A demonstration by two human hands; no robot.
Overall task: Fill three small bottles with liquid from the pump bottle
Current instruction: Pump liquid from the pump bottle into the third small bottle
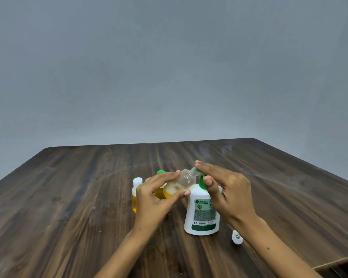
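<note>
Nearest lies a small white cap [237,237] on the dark wooden bench [68,197], beside the white pump bottle with green pump head [202,213]. Left hand [155,199] fingers pinch the small clear plastic bottle [182,182], tilted, neck at the spout, while right hand [227,189] fingers lie straight, pressing the pump. Light and likely slippery, it seems best gripped mid-body.

Head camera looks forward and down, close over the table [68,197].

You are facing white pump bottle [202,212]; its back label is showing word "ORIGINAL" in green beside small round green logo. Fine print, barcode below are staying too small for reading. Nothing else is showing readable text.
</note>
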